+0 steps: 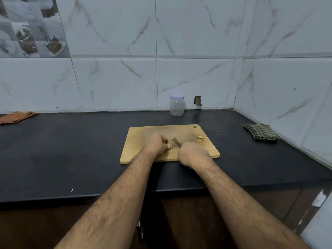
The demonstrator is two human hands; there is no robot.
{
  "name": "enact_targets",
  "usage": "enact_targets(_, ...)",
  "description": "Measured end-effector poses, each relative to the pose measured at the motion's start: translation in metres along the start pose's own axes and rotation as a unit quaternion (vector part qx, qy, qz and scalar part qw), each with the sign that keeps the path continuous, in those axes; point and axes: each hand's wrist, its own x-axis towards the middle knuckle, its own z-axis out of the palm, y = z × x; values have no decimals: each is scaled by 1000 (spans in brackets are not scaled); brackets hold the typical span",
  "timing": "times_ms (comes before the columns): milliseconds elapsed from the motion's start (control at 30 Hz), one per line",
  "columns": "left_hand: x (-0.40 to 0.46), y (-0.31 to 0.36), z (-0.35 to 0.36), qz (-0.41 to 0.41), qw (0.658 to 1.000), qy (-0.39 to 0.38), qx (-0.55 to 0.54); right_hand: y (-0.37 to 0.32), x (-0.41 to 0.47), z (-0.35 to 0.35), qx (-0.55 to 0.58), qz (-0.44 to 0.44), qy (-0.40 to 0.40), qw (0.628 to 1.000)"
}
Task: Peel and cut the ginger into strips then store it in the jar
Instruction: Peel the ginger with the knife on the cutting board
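Note:
A wooden cutting board (143,133) lies on the black counter. My left hand (156,143) pinches a small piece of ginger (170,146) down on the board; most of the piece is hidden under my fingers. Just to its right, my right hand (193,153) grips a knife (177,142) whose blade points away from me, a short gap from the ginger. A few ginger scraps and peel bits (200,138) lie near the board's right side. A clear plastic jar (177,105) with a white lid stands shut against the wall behind the board.
A green checked cloth (261,132) lies on the counter (71,150) at the right, near the corner wall. An orange striped cloth (17,117) sits at the far left by the wall. The counter's front edge runs just below my forearms.

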Motion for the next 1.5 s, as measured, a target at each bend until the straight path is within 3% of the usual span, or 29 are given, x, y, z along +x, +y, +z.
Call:
enact_targets(600, -4, 1, -2, 13, 1000, 3, 14, -15, 0, 7, -10, -46, 36, 998)
enact_targets(1500, -2, -2, -2, 17, 1000, 6, -24, -32, 14, 1, -55, -50, -42, 996)
